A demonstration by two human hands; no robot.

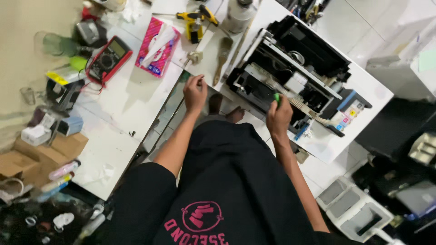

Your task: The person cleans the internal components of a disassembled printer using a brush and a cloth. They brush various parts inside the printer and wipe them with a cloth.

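The right hand (278,117) grips a green-handled tool (277,97), its tip against the opened printer (297,77) at two o'clock. The left hand (195,93) is curled loosely, fingertips pinched together; whether it holds anything is unclear. A brush (222,56) lies at twelve o'clock, just beyond it, on the white table (122,113).

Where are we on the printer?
Done: the printer has its cover off, insides bare. In hand: right hand holds a green-handled tool at the front edge; left hand is closed beside it, contents unclear. Left: it is not reassembled; brush and multimeter lie unused on the table.
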